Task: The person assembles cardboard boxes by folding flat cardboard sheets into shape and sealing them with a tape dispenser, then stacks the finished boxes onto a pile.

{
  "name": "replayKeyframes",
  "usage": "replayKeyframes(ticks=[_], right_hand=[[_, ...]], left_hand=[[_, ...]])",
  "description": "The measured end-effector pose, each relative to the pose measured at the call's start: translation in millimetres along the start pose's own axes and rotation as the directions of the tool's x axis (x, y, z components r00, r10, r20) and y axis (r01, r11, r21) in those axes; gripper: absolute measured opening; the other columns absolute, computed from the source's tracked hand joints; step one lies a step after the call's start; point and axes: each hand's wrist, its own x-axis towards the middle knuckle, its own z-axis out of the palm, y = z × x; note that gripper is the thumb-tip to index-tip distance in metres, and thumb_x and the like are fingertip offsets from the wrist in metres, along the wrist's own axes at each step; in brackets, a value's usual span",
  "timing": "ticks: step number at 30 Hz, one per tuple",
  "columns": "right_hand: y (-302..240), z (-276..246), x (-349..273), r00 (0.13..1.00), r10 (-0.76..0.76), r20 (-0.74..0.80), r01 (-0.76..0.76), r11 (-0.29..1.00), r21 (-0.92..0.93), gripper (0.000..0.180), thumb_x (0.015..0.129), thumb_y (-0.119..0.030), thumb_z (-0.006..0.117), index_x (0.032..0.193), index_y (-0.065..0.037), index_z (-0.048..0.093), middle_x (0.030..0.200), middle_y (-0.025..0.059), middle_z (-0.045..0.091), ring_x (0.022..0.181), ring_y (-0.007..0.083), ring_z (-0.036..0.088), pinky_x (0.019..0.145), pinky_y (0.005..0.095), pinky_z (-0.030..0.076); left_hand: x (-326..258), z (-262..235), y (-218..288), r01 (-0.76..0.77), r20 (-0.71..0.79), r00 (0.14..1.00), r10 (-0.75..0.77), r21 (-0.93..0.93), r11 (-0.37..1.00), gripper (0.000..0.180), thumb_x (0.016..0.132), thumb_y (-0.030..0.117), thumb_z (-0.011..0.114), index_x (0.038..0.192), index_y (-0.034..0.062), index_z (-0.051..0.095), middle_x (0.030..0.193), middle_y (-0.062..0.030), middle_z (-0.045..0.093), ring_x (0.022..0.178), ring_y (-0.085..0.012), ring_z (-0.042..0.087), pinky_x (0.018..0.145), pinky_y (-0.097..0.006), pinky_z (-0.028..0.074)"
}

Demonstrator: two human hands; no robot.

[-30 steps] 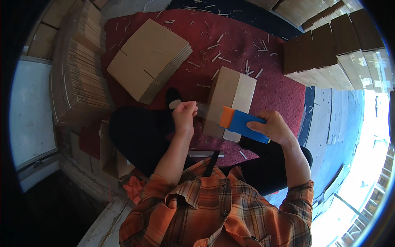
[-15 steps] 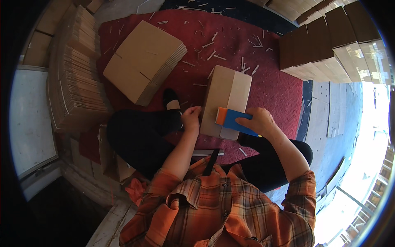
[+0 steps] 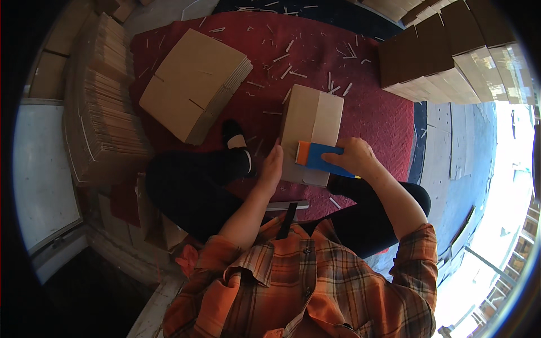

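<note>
In front of me a closed cardboard box [image 3: 301,112] rests on the red mat between my legs. My right hand [image 3: 358,158] grips a flat blue piece with an orange end [image 3: 324,156], whose exact kind I cannot make out. It lies over the box top near its closer end, with the orange end pointing left. Along the left side of the box my left hand [image 3: 273,168] lies flat, its fingers stretched forward and holding nothing. Part of its palm is hidden.
Flattened cartons [image 3: 194,81] lie stacked on the red mat [image 3: 389,132] at the far left. More folded cardboard [image 3: 107,118] lines the left edge, and made-up boxes [image 3: 422,56] stand at the back right. Paper scraps [image 3: 290,72] are scattered beyond the box.
My left hand has gone from closed fingers at the box's left edge to straight fingers flat along its side. The blue piece stays at nearly the same spot on the box.
</note>
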Motion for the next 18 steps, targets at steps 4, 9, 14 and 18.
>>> replayKeyframes(ticks=[4, 9, 14, 18], right_hand=[[-2, -6, 5, 1.000, -0.017, 0.013, 0.018, 1.000, -0.025, 0.054, 0.077, -0.053, 0.069, 0.097, -0.003, 0.073, 0.088, 0.0175, 0.071, 0.086, 0.0316, 0.070, 0.083, 0.0411, 0.053], [5, -6, 2, 0.999, -0.042, -0.004, 0.042, 0.999, 0.003, 0.054, 0.077, -0.050, 0.072, 0.102, -0.002, 0.073, 0.089, 0.0178, 0.072, 0.084, 0.0302, 0.071, 0.084, 0.0398, 0.054], [4, -9, 2, 0.996, -0.086, 0.039, 0.087, 0.996, -0.020, 0.053, 0.079, -0.051, 0.069, 0.100, -0.003, 0.073, 0.088, 0.0180, 0.071, 0.085, 0.0307, 0.070, 0.083, 0.0405, 0.054], [22, -9, 1, 0.989, -0.137, 0.052, 0.134, 0.989, 0.062, 0.052, 0.079, -0.049, 0.070, 0.101, -0.003, 0.073, 0.088, 0.0184, 0.071, 0.084, 0.0308, 0.070, 0.082, 0.0401, 0.054]], left_hand=[[-7, 0, 37, 0.216, 0.385, 0.912, -0.143, -0.155, 0.964, 0.075, 0.101, 0.048, 0.047, 0.152, -0.0012, 0.021, 0.152, -0.0178, 0.036, 0.140, -0.0246, 0.035, 0.113, -0.032, 0.028], [-25, 6, 36, -0.061, 0.294, 0.956, -0.007, 0.220, 0.974, 0.113, 0.076, 0.040, 0.080, 0.155, 0.0051, 0.007, 0.153, -0.0216, 0.030, 0.140, -0.0293, 0.034, 0.113, -0.038, 0.031], [-32, 40, 50, -0.319, 0.207, 0.947, 0.247, 0.710, 0.628, 0.138, 0.052, 0.016, 0.095, 0.155, 0.0073, 0.004, 0.148, -0.0236, 0.032, 0.136, -0.0361, 0.038, 0.111, -0.044, 0.036], [-28, 35, 45, -0.333, 0.226, 0.943, 0.245, 0.669, 0.665, 0.136, 0.053, 0.015, 0.094, 0.155, 0.0076, 0.003, 0.146, -0.0234, 0.033, 0.133, -0.0380, 0.040, 0.110, -0.045, 0.038]])
